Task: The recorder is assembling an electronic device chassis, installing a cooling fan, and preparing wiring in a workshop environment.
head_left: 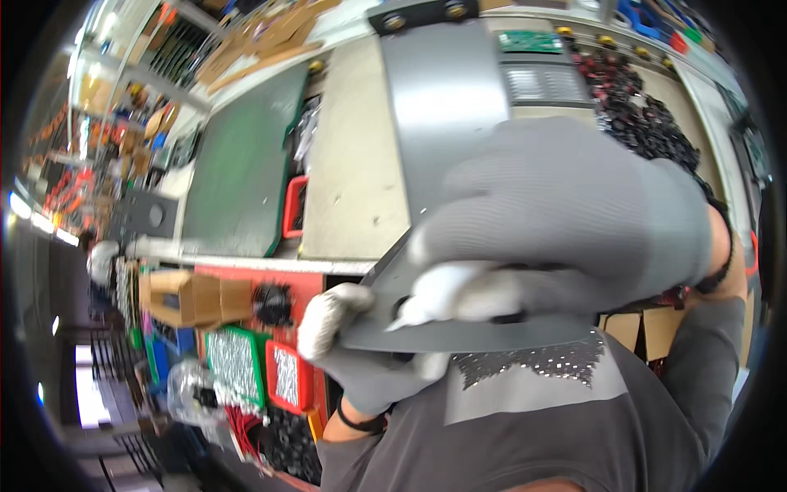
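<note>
Right hand (566, 221) clamped over grey metal panel (447, 107) | left hand (361, 344) pinching its near edge underneath

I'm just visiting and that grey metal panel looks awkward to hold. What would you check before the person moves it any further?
1. Left hand grip on the grey metal panel: ok, fingers curl under its near edge.
2. Right hand grip: ok, it wraps the panel from above.
3. Gloves on both hands: ok.
4. Far end of the panel free of the workbench: cannot tell.
5. Black parts pile clear of the panel: ok, apart.
</note>
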Tool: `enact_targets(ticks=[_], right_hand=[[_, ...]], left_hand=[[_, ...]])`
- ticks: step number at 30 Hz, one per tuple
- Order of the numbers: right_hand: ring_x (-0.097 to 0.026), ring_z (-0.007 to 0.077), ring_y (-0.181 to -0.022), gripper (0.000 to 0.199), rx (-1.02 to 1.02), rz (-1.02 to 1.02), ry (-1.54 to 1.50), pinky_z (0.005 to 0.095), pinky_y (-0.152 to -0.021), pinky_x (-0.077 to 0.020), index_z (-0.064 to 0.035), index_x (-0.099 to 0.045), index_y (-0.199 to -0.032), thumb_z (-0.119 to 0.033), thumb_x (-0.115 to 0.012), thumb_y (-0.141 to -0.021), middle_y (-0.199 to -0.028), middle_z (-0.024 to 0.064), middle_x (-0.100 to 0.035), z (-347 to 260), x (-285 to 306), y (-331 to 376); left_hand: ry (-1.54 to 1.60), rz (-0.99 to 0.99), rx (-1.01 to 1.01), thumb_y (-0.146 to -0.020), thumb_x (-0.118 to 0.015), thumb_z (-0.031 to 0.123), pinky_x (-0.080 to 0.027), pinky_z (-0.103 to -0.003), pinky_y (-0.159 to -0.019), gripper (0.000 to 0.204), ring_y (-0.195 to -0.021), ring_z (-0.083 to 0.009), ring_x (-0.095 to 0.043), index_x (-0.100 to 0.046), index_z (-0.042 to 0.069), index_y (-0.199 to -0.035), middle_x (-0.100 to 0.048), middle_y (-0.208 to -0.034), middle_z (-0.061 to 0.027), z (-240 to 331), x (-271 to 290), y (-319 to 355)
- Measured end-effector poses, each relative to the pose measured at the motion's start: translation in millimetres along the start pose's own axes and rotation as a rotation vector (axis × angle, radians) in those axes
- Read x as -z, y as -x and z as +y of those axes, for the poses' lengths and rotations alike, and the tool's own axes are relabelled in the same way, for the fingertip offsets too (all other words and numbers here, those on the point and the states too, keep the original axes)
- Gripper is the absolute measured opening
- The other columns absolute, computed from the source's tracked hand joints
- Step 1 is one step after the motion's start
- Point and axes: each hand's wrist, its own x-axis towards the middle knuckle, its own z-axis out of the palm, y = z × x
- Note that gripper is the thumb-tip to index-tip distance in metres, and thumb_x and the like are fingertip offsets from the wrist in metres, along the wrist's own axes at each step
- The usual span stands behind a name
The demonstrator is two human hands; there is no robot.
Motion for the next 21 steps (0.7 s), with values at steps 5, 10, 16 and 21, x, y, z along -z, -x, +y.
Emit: enact_targets(ticks=[5,10,16,21], right_hand=[[-0.063,0.0306,-0.088,0.038,-0.301,0.153,-0.570,0.0395,-0.076,-0.0483,-0.0043,-0.059,-0.110,-0.036,-0.065,-0.088,-0.091,0.0142,-0.062,15,13,19],[-0.058,0.0230,-0.092,0.054,-0.420,0.618,-0.667,0.0384,-0.077,-0.0464,0.0001,-0.057,-0.106,-0.045,-0.072,-0.079,-0.098,0.0150,-0.059,16,23,84],[-0.065,0.0173,-0.090,0.040,-0.703,1.129,-0.113,0.0319,-0.081,-0.0505,-0.0023,-0.061,-0.105,-0.023,-0.078,-0.075,-0.098,0.0090,-0.066,-100,40,239],[-0.065,0.0147,-0.089,0.033,-0.764,1.769,0.314,0.0287,-0.081,-0.0509,0.0018,-0.060,-0.109,-0.013,-0.071,-0.082,-0.097,0.0068,-0.067,-160,31,340]], left_hand=[[0.301,0.213,0.274,-0.066,-0.083,0.026,-0.042,-0.049,-0.097,0.090,-0.103,-0.0308,-0.057,-0.036,0.007,-0.140,-0.053,-0.112,-0.0144,-11,-10,-8],[0.201,0.163,0.026,-0.074,-0.086,0.038,-0.052,-0.036,-0.077,0.095,-0.092,-0.0252,-0.056,-0.034,-0.003,-0.142,-0.052,-0.110,-0.0167,5,-26,-74],[-0.169,0.355,-0.332,-0.082,-0.079,0.034,-0.047,-0.038,-0.097,0.087,-0.112,-0.0287,-0.053,-0.031,-0.004,-0.145,-0.047,-0.135,-0.0199,33,-58,-92],[-0.064,-0.449,-1.007,-0.082,-0.078,0.020,-0.050,-0.042,-0.084,0.055,-0.097,-0.0322,-0.063,-0.055,0.003,-0.129,-0.060,-0.120,-0.0169,95,-81,-98]])
